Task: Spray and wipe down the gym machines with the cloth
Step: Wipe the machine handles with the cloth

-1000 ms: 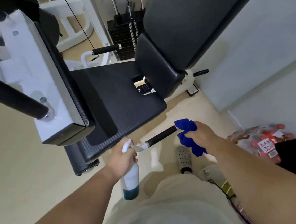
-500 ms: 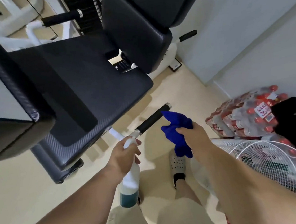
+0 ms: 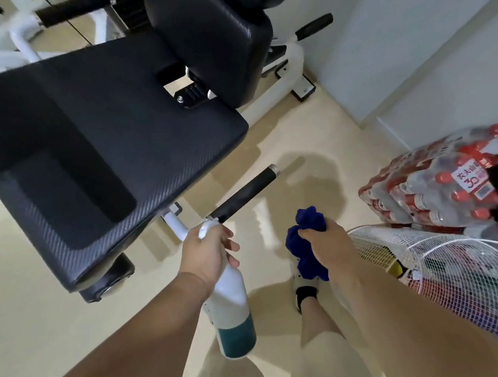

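My left hand (image 3: 210, 254) grips the neck of a white spray bottle (image 3: 231, 305) with teal liquid at its bottom, held just below the machine's black side handle (image 3: 245, 193). My right hand (image 3: 329, 244) holds a bunched blue cloth (image 3: 306, 243), a short way to the right of and below that handle, apart from it. The black padded seat (image 3: 108, 126) of the gym machine fills the upper left, with its black back pad (image 3: 214, 30) above.
A white wire fan guard (image 3: 450, 275) lies close to my right arm. Shrink-wrapped packs of red-capped water bottles (image 3: 436, 188) sit by the wall at the right. My foot in a grey shoe (image 3: 304, 286) stands on the beige floor below the cloth.
My right hand has drawn the blue cloth back and down from the end of the black handle. The view has tilted down; the left hand keeps the bottle near the handle's base.
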